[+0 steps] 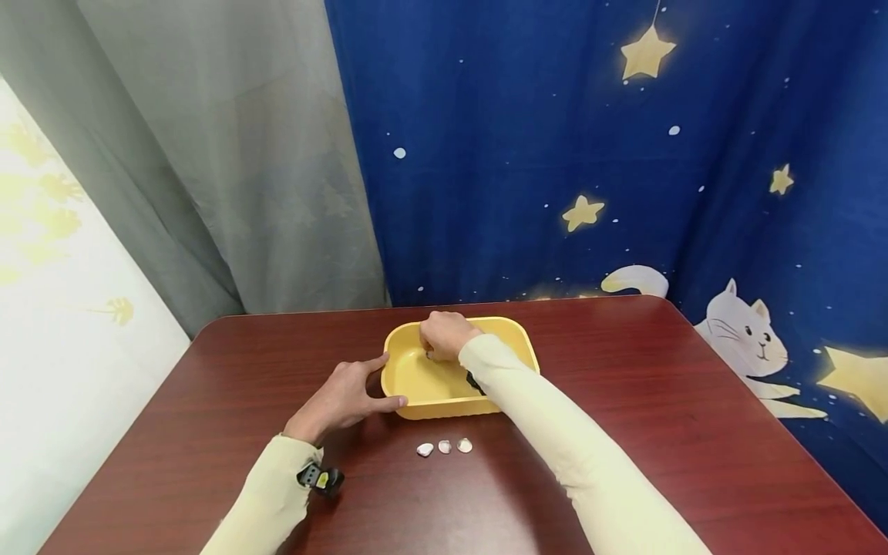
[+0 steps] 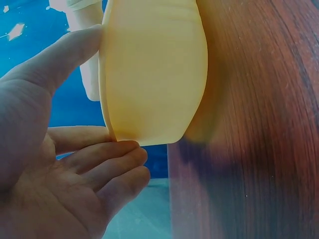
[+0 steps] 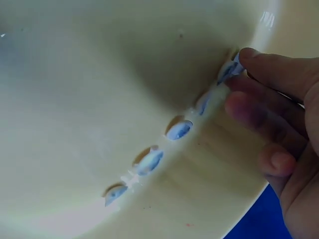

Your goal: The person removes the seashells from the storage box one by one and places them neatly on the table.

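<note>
A yellow plastic basin [image 1: 416, 381] stands on the table. My left hand [image 1: 344, 395] holds its left end, thumb on the near rim and fingers at the far side; the left wrist view shows the basin wall [image 2: 154, 69] between them. My right hand [image 1: 447, 335] reaches inside, near the far wall. There, in the right wrist view, several small, glossy, pale shells [image 3: 150, 161] stand in a row along the floor's edge. The thumb and a finger of the right hand [image 3: 279, 109] pinch a shell [image 3: 238, 65] at the row's upper end.
On the dark red-brown table [image 1: 666, 432], three small shiny pale pieces [image 1: 445, 447] lie in a row in front of the basin. A blue curtain with stars [image 1: 499, 154] and a grey curtain [image 1: 291, 169] hang behind the far edge. The right forearm [image 1: 569, 439] crosses over the basin's near rim.
</note>
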`<state>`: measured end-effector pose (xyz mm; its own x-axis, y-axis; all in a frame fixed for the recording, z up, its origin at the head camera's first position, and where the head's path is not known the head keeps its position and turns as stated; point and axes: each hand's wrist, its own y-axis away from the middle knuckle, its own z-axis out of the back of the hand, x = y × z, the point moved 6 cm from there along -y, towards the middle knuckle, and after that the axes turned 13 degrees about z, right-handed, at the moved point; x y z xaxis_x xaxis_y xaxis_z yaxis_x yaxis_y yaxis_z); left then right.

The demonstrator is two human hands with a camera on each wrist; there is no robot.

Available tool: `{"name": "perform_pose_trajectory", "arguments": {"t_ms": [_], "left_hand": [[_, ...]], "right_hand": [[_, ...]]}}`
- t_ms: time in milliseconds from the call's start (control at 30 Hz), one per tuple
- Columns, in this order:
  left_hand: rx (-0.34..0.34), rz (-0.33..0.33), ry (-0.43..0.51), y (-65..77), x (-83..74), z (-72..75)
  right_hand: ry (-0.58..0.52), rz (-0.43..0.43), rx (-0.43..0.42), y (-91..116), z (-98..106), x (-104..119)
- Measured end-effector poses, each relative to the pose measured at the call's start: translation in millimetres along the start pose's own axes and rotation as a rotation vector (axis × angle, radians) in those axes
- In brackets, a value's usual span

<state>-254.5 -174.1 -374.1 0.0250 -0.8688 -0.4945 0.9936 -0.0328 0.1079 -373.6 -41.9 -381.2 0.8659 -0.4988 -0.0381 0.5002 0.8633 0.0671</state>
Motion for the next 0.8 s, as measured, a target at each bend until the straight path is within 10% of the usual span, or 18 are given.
{"name": "perform_pose_trajectory", "arguments": {"t_ms": [800], "left_hand": [[0.008,0.013,0.0,-4.5,2.8,-0.7]], "right_hand": [[-0.045,0.045,0.035,-10.0,-8.6,3.8]]}}
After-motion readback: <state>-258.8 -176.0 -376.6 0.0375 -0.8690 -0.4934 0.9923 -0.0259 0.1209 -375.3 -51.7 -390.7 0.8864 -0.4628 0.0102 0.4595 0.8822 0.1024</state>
